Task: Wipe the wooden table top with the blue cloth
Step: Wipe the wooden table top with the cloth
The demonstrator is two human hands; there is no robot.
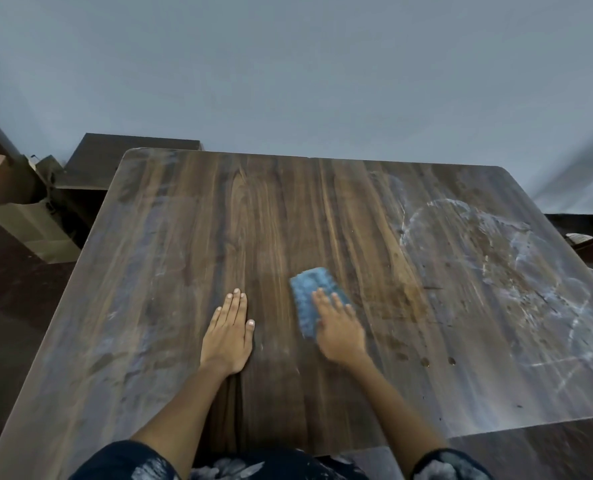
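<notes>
Plain grey wall (323, 81), dark floor (7, 299), cardboard boxes (28, 216) at left

A plain indoor room, likely domestic, is suggested: a smeared wooden table (191, 271) is set against a bare grey wall (288, 71), and cardboard boxes (28, 216) are stacked in the corner.

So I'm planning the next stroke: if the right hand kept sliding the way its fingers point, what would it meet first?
Nothing, probably: beyond the right hand and blue cloth lies only bare table top up to its far edge.

right hand (340, 332) presses cloth (310, 299) (blue) — flat
</notes>
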